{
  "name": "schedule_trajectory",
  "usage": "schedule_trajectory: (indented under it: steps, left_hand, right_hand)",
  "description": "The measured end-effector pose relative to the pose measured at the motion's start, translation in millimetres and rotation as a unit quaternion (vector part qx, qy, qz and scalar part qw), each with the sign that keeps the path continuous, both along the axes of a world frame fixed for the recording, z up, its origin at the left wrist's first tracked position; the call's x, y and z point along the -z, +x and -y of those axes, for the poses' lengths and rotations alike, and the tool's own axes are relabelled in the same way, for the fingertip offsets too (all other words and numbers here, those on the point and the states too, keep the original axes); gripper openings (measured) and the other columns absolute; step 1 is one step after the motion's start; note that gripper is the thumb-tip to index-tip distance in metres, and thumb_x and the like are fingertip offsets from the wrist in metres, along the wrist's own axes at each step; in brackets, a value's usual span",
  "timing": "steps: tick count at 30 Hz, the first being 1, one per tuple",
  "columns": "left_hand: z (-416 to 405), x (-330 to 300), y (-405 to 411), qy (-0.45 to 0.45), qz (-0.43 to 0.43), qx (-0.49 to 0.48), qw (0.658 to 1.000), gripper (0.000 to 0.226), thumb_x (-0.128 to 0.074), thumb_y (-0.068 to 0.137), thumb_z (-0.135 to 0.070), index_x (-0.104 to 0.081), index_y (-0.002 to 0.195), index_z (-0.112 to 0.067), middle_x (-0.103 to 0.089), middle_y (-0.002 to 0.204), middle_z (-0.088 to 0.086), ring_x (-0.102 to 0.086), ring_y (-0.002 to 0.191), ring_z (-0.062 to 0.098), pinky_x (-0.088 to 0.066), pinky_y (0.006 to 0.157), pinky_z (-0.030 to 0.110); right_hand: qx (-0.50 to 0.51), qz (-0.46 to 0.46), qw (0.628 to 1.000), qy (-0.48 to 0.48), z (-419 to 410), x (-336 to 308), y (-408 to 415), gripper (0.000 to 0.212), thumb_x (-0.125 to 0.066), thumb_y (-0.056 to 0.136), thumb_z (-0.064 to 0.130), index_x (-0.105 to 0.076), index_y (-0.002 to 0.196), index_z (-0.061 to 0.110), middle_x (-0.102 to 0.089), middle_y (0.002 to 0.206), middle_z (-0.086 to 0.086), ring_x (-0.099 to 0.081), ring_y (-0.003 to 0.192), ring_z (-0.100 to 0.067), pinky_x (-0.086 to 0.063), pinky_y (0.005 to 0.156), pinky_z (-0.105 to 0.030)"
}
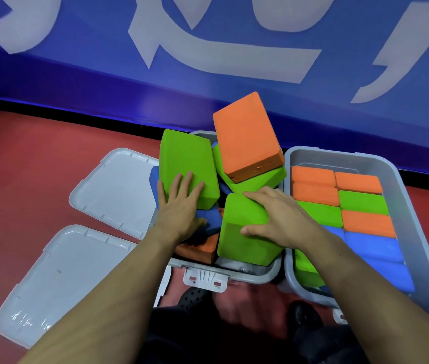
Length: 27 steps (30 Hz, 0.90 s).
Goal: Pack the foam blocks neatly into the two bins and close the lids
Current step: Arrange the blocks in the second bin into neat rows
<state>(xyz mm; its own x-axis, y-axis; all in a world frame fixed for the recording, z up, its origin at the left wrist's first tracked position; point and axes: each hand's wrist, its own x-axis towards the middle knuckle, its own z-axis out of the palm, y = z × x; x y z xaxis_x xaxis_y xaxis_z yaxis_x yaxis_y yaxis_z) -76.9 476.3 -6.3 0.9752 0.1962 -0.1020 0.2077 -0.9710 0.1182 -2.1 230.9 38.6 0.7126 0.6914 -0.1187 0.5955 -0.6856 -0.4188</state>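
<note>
A: The right bin (402,179) is packed flat in rows, but the left bin (258,275) is a heap. How should it be sorted?

B: Take the loose blocks off the top first, I'd judge. The orange block (245,132) leans on a green one and rises over the rim, so no lid would close on it. Lay each block flat against its neighbour, as in the right bin.

A: And the hands?

B: Both reach forward and down into the left bin. The left hand (182,206) grips the near end of the left green block (184,158), fingers on top and thumb underneath. The right hand (279,216) grasps the near green block (245,232), fingers over its far edge, thumb on the near face.

A: The lids?

B: Both lids (113,185) lie on the floor to the left.
</note>
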Motion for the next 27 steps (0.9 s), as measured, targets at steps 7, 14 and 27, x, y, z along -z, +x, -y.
schedule_trajectory:
  steps: [7,14,27]
  left_hand:
    - [-6.1,10.1,-3.5,-0.015,0.018,-0.012,1.0,0.094,-0.068,0.09,-0.055,-0.012,0.162,-0.036,0.007,0.171,-0.001,0.013,0.156,0.022,0.003,0.121,0.064]
    - [-10.4,13.3,-2.7,-0.032,0.013,-0.017,0.999,0.103,-0.074,0.083,-0.057,-0.01,0.161,-0.039,0.009,0.17,-0.003,0.014,0.156,0.02,0.003,0.122,0.064]
    - [-8.6,22.3,-10.4,-0.024,0.008,-0.041,0.999,0.121,-0.084,0.071,-0.054,-0.003,0.16,-0.042,0.015,0.169,-0.004,0.018,0.154,0.019,-0.013,0.115,0.075]
  right_hand:
    - [0.007,-0.007,1.0,-0.024,-15.2,16.6,-5.0,0.092,-0.076,0.077,0.063,-0.034,0.151,0.029,-0.043,0.139,0.005,-0.038,0.131,-0.019,-0.033,0.112,-0.039]
    - [-0.014,-0.042,0.993,-0.113,-16.8,51.6,-15.8,0.087,-0.077,0.08,0.057,-0.03,0.145,0.025,-0.047,0.136,0.0,-0.041,0.127,-0.022,-0.032,0.106,-0.037]
    - [0.023,-0.104,0.993,-0.057,-22.1,106.9,-10.8,0.081,-0.078,0.082,0.052,-0.032,0.144,0.028,-0.045,0.141,0.004,-0.039,0.133,-0.019,-0.029,0.111,-0.036]
